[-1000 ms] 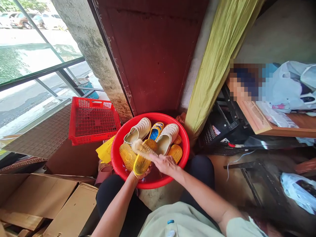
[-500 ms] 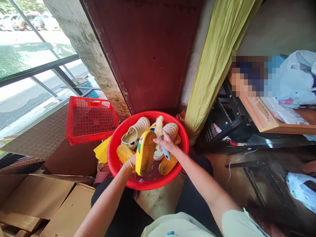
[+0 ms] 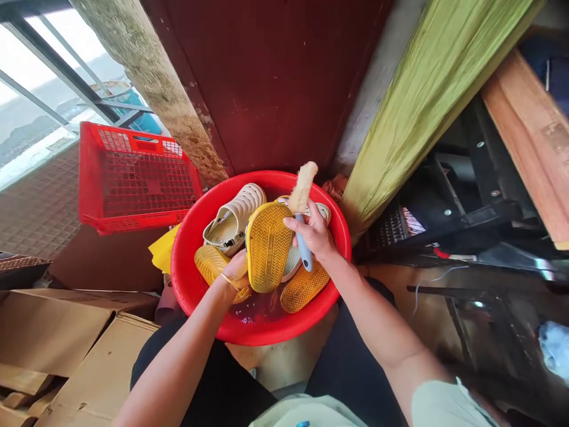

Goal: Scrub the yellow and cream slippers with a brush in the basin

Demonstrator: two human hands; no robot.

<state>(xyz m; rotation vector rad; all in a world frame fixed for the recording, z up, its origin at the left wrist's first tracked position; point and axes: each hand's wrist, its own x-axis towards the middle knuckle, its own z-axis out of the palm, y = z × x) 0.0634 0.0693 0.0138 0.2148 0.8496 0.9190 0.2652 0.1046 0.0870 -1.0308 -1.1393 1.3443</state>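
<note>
Over a red basin (image 3: 284,335) with water in it, my left hand (image 3: 240,265) grips a yellow slipper (image 3: 268,248) from its left side, the zigzag-patterned sole facing me. My left fingers are partly hidden behind it. Closed round the blue handle of a brush (image 3: 304,243), my right hand (image 3: 316,232) is just right of the slipper; the pale bristles point up. A cream clog (image 3: 237,216) lies at the basin's left, a yellow slipper (image 3: 208,264) below it. Another yellow slipper (image 3: 304,287) rests at the right, sole up. A second light clog is partly covered by my right hand.
A red crate (image 3: 142,178) stands left of the basin, with cardboard boxes (image 3: 57,332) nearer me. Behind the basin is a dark red door (image 3: 275,89). A yellow-green curtain (image 3: 413,112) hangs at the right, beside black metal frames and a wooden board (image 3: 528,136).
The slipper has turned so its sole faces me more fully. The brush has moved off its upper edge and tilted to the right. The whole view has shifted closer to the basin.
</note>
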